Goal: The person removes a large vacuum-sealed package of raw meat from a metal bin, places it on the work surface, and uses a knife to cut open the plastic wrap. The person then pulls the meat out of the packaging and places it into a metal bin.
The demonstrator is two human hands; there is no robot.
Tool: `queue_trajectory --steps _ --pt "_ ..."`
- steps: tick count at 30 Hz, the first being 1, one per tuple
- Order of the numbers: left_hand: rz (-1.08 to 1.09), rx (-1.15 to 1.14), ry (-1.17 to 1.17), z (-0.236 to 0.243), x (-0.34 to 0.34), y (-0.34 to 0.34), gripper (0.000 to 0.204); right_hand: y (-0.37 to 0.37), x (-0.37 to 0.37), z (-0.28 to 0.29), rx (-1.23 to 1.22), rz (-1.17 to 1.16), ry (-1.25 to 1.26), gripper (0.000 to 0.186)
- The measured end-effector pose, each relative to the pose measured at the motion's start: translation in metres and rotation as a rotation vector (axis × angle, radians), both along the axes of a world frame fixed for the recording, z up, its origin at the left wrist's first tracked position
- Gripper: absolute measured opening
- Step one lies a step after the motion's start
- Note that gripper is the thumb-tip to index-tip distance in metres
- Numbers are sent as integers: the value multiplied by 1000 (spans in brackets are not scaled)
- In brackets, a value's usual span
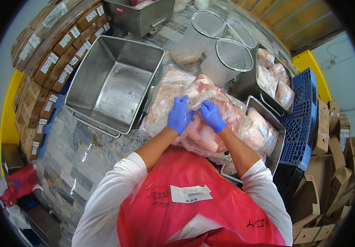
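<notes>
The fingers of the left hand (pixel 179 115), in a blue glove, are curled and pinched on a fold of clear plastic wrap at the top of a large bagged cut of raw meat (pixel 204 119); the fingers of the right hand (pixel 212 116), gloved the same, are bent and clamped on the same wrap just beside them, so the two hands nearly meet over the cut. Both wrists are bent down, and the bare forearms run back to white sleeves and a red plastic apron (pixel 185 206) at the lower edge. The bagged meat lies on a grey marbled worktop (pixel 78 152), its right side resting against a steel tray (pixel 278 133) that holds more wrapped pieces. Left of the meat, touching its wrap, stands a deep square steel tub (pixel 111 86) with nothing in it. Behind the meat are clear plastic buckets (pixel 231 57), one holding pale meat, and a second steel tray (pixel 263 88) with pink wrapped cuts. A blue plastic crate (pixel 300 123) stands to the right, flattened cardboard boxes (pixel 329 173) beyond it, and stacked labelled cartons (pixel 50 61) to the left.
</notes>
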State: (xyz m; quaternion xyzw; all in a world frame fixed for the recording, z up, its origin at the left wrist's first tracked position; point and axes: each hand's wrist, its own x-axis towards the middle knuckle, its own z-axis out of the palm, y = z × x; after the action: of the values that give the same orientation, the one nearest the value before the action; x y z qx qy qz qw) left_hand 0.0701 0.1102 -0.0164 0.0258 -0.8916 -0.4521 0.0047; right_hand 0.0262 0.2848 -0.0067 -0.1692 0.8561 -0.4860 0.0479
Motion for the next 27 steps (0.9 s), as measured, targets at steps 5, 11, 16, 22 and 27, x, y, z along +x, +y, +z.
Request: queue_trajectory --steps 5,11,16,22,27 --pt "-21 9 2 -6 -1 -3 69 -8 7 6 73 -40 3 25" --pt "-87 -34 102 -6 -10 -4 58 -15 -19 31 538 -109 -105 38" --pt "-128 58 132 -6 5 1 46 -26 -63 34 812 79 -284 41" --pt "-128 124 340 -26 15 -1 25 -52 -87 21 1082 109 -336 39" --pt "-155 151 306 -33 17 2 20 -38 -90 10 1035 21 -219 40"
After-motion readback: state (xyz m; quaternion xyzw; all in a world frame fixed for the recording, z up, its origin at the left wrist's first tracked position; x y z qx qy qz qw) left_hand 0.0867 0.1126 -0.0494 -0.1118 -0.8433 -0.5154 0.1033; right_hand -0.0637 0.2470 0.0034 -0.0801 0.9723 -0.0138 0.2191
